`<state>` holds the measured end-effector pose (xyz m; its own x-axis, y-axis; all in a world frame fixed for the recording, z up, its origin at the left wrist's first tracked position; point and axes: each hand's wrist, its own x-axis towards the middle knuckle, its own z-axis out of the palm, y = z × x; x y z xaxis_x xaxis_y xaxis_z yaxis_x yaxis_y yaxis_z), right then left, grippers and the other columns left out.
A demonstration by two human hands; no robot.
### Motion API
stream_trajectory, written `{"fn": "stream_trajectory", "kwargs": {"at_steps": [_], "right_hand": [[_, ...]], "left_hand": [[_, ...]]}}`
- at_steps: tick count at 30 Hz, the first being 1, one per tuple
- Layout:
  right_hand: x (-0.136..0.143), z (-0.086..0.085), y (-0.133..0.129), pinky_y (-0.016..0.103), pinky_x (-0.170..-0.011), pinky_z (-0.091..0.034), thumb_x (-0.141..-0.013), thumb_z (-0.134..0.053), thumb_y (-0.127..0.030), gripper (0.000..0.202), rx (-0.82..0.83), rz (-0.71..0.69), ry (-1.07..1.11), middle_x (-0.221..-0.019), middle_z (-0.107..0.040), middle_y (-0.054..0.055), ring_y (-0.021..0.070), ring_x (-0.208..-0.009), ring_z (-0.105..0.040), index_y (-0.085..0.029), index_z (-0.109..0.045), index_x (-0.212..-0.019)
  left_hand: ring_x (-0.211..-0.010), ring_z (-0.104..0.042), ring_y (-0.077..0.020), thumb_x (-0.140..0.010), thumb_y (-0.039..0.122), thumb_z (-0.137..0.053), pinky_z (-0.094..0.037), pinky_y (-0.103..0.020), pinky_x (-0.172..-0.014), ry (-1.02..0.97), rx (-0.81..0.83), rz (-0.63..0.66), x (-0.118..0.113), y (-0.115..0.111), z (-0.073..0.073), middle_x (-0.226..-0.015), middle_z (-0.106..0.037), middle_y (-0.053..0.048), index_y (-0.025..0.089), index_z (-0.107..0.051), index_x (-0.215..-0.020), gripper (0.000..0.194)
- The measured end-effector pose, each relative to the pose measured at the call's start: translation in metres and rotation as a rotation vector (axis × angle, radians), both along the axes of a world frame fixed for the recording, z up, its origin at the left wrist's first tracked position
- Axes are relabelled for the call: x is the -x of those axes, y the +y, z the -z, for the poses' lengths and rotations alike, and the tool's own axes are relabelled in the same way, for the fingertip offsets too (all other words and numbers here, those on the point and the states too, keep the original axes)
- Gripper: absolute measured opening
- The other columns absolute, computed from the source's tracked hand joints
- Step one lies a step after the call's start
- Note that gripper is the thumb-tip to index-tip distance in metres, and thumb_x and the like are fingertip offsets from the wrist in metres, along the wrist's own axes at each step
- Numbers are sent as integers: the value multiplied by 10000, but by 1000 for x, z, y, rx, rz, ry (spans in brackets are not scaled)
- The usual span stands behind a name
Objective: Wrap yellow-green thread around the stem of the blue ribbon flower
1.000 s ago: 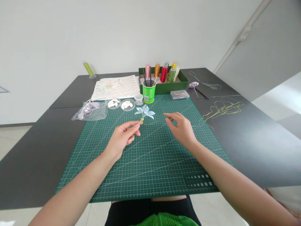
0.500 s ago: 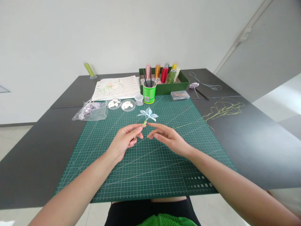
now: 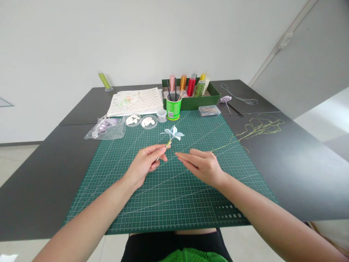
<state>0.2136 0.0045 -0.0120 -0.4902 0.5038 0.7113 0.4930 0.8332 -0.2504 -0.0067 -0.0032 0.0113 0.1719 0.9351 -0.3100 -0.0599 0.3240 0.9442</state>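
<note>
My left hand [image 3: 145, 162] pinches the stem of a pale blue flower [image 3: 174, 133] between thumb and forefinger. The blossom points up and away from me, and yellow-green wrapping shows on the stem just above the fingertips. To its right, a short gap away, is my right hand [image 3: 203, 165], its thumb and fingers pressed together and pointing left. A yellow-green thread [image 3: 227, 145] runs from a loose tangle on the right up to the back of this hand. The bit of thread between the fingertips is too fine to see clearly.
A green cutting mat [image 3: 169, 196] lies under both hands. Beyond them stand dishes of white petals [image 3: 149, 122], a green can [image 3: 173, 110] holding tools, and a box [image 3: 199, 103] of thread spools. A plastic bag [image 3: 109, 129] lies left; a purple flower [image 3: 225, 99] lies right.
My right hand has drawn back slightly right and down from the stem, and its spread fingers have come together. The left hand keeps the flower nearly in place, turned a little.
</note>
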Motion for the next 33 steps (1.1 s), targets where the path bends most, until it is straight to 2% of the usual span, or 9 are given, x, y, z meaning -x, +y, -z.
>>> {"fn": "stream_trajectory", "kwargs": {"at_steps": [7, 14, 22, 25, 29, 33], "right_hand": [[-2, -5, -3, 216, -438, -383, -996, -554, -163, 211, -166, 37, -40, -559, -552, -35, 60, -470, -485, -188, -763, -981], [-6, -3, -4, 234, -451, -374, -956, -585, -104, 185, -207, -4, -31, -563, -527, -38, 70, -480, -475, -182, -749, -995], [-5, -5, -1, 236, -464, -382, -970, -566, -136, 205, -179, -12, -44, -571, -521, -38, 74, -492, -486, -217, -754, -970], [-5, -3, -1, 238, -464, -364, -974, -563, -146, 199, -159, -15, -54, -568, -511, -42, 71, -485, -464, -212, -749, -948], [-5, -1, 1, 218, -483, -387, -990, -561, -178, 203, -117, -17, -60, -593, -567, -27, 68, -501, -489, -193, -752, -922], [-5, -1, 3, 212, -492, -404, -996, -570, -213, 217, -43, -46, 2, -605, -585, -9, 76, -516, -513, -167, -766, -914]], "left_hand": [[-447, -324, -37, -824, 506, -726, -196, -205, -424, 102, -45, 29, -1, 0, 2, -763, -687, -53, 148, -760, -1131, 473], [-452, -361, -66, -838, 478, -695, -264, -214, -437, 218, -104, 98, -4, 0, 9, -722, -710, -52, 148, -774, -1086, 421], [-427, -359, -89, -875, 401, -637, -243, -216, -435, 461, -125, 357, -6, -1, 13, -662, -727, -28, 191, -809, -988, 294], [-431, -366, -98, -877, 405, -635, -255, -218, -440, 458, -105, 436, -5, -3, 15, -651, -737, -30, 199, -819, -957, 288], [-460, -421, -122, -872, 420, -637, -285, -232, -462, 419, -89, 510, -4, -5, 18, -667, -754, -50, 204, -825, -983, 308], [-450, -393, -119, -877, 445, -627, -275, -239, -465, 406, -76, 554, -4, -6, 19, -669, -752, -51, 209, -828, -977, 326]]}}
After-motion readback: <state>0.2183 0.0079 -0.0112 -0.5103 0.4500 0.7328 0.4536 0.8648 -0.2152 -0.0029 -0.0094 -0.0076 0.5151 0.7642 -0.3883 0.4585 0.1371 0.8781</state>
